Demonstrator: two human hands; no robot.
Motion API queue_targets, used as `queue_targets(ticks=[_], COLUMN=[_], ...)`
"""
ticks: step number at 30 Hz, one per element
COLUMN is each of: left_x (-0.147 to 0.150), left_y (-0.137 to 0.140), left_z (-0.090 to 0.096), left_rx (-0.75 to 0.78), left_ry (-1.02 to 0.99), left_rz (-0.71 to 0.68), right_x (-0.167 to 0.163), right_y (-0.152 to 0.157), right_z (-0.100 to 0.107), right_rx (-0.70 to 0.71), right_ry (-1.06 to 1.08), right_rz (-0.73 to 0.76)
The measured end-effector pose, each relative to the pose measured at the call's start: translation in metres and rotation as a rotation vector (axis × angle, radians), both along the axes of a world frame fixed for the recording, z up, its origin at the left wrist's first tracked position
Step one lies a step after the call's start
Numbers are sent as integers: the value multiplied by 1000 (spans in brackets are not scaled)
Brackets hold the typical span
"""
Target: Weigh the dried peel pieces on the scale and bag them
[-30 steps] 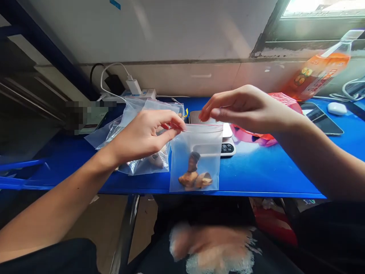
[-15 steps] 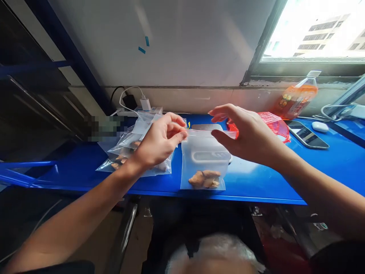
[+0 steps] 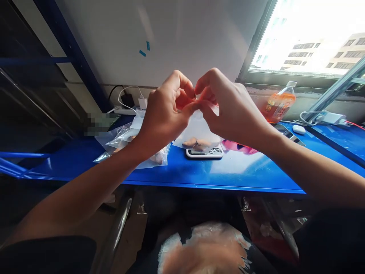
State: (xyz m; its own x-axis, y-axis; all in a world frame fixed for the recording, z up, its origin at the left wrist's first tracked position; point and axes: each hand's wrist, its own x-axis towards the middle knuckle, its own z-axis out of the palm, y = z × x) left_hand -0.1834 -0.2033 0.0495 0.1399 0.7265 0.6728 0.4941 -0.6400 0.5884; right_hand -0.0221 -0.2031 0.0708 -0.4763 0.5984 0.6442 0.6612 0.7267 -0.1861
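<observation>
Between my hands hangs a translucent zip bag (image 3: 196,129), with several brown, root-like pieces (image 3: 197,144) at its bottom. My left hand (image 3: 173,104) pinches its top edge from the left. Close beside it, my right hand (image 3: 221,104) is closed on the same edge, fingertips nearly touching the left ones. Behind and below the bag shows a small white digital scale (image 3: 204,153), partly covered by it. To the left, partly behind my left forearm, lie several filled clear bags (image 3: 159,156) with similar brown pieces.
On the blue table (image 3: 228,177), a pink-red plastic packet (image 3: 239,147) lies behind my right wrist. An orange drink bottle (image 3: 279,102) leans by the window. A phone (image 3: 288,133), a white earphone case (image 3: 299,129) and a charger with cables (image 3: 332,118) are at right.
Both hands have risen and come together, lifting the zip bag off the table's front area. My right hand has gone from spread fingers to a pinch on the bag's top.
</observation>
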Motion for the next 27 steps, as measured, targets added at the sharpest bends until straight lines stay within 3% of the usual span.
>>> queue_targets(ticks=[10,17,22,25,27], left_x=[-18,-37,-50,-73,-93], left_y=[-15,-28,-36,-29,-10], left_z=[21,30,24,19,15], left_rx=[342,428,379,334,266], left_ry=[293,204,161,49,-13], left_rz=[112,102,122,235,346], right_x=[-13,5,27,62,87], right_y=[-3,-5,2,26,45], right_z=[-5,-2,-10,-26,-42], right_rx=[195,360,336,257,154], right_ry=[83,100,146,239,347], right_rz=[-36,-24,-52,-237,-399])
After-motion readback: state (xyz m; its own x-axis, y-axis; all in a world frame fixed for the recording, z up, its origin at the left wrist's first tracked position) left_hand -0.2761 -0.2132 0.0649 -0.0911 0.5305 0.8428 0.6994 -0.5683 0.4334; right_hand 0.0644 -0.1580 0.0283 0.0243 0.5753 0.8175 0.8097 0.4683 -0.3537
